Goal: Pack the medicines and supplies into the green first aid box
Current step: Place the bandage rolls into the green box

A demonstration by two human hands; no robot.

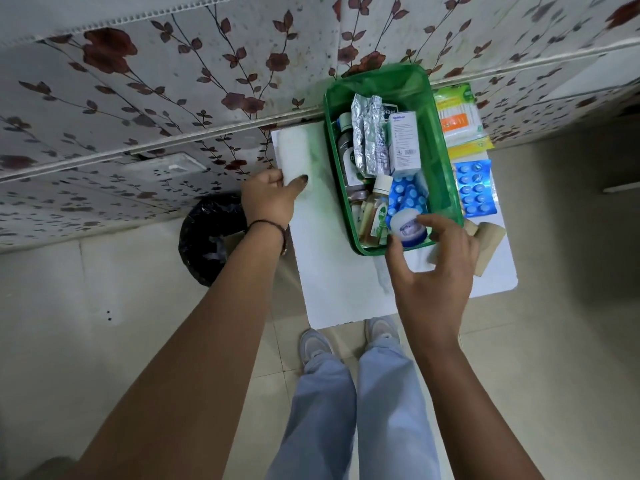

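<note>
Green first aid box (440, 133) sits mid-table, w/ bottles, foil strips & cartons already in. Right hand (433, 268), fingers spread, hovers at small white-capped jar (408, 230) by the near rim, prob. just set in. Left hand (268, 199) grips the table (346, 289) left edge, steadying.

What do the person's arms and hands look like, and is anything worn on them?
Both arms are bare, with no sleeves showing in this view. The left hand has a thin dark band, like a thread or bracelet, around its wrist, and its thumbnail looks darkly painted. The right hand shows no ring, watch or band that I can see.
</note>
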